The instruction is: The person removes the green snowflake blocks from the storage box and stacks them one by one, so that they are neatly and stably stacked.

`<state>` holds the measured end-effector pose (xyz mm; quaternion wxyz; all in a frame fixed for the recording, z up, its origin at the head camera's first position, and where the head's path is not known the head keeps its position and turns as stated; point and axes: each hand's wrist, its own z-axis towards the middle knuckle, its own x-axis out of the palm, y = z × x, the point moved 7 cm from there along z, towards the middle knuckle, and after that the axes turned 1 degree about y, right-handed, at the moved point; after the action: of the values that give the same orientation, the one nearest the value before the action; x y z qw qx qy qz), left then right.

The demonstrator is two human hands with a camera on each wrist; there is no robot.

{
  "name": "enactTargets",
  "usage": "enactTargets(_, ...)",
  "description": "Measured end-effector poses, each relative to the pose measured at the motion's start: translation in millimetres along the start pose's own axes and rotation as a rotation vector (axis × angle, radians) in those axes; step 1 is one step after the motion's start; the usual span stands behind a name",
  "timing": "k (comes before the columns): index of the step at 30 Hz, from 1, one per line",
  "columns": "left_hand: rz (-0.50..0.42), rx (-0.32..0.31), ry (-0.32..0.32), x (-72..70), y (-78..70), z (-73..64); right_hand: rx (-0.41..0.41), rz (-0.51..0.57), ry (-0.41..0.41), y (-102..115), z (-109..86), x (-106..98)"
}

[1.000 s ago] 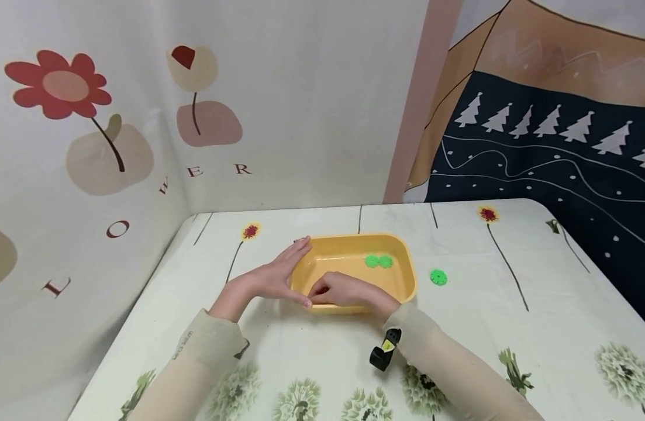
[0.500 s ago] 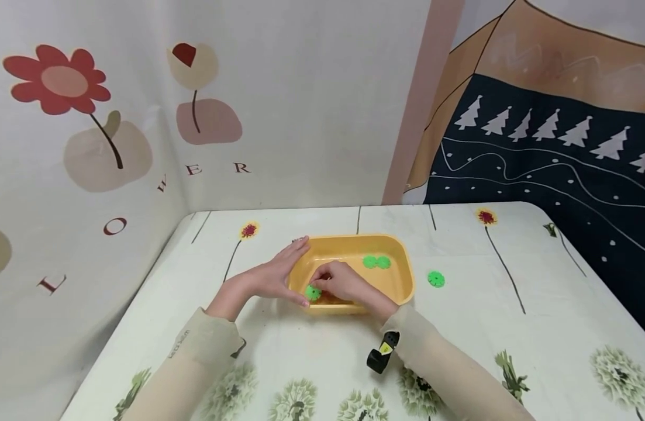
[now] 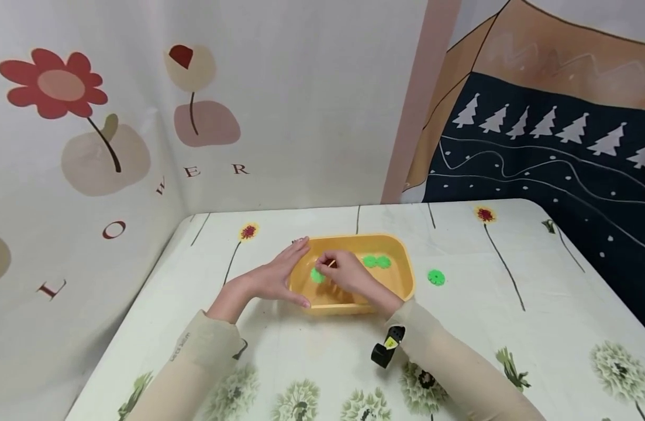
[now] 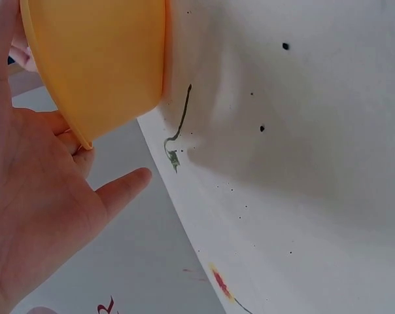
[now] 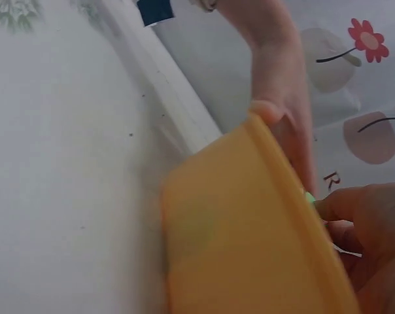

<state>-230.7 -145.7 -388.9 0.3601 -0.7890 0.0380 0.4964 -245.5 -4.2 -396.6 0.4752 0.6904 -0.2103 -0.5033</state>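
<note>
A shallow yellow plastic tub [image 3: 387,286] stands on the cloth-covered table. My left hand [image 3: 277,280] lies across its left end, fingers straight and spread, thumb at the front corner. In the left wrist view some fingers pass behind the tub's rim [image 4: 50,85], while the little finger points away from it. Inside the left part of the tub, my right hand [image 3: 345,272] pinches a green notched plastic disc [image 3: 317,275] between thumb and fingertips. Two joined green discs [image 3: 377,261] lie toward the tub's back right. The right wrist view shows only a sliver of the held disc [image 5: 309,196].
One loose green notched disc [image 3: 436,277] lies on the table to the right of the tub. The tablecloth [image 3: 301,345] has printed flowers. Patterned curtains [image 3: 301,117] hang behind and to the left of the table.
My right hand has come up from the tub's front left corner with a green disc, moving back and slightly right. The left hand has stayed at the tub's left end.
</note>
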Motion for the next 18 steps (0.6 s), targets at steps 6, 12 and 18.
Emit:
enactTargets(6,0.013,0.004,-0.008,-2.1,1.2,1.2,0.001,0.136,-0.037,8,-3.9,-23)
enactTargets(12,0.009,-0.011,-0.011,-4.9,2.8,-0.2,-0.028,0.21,-0.063,14,-7.8,-46)
enactTargets(18,-0.021,0.002,-0.01,-0.6,-0.2,-1.0,-0.041,0.193,-0.128,8,-20.2,-67)
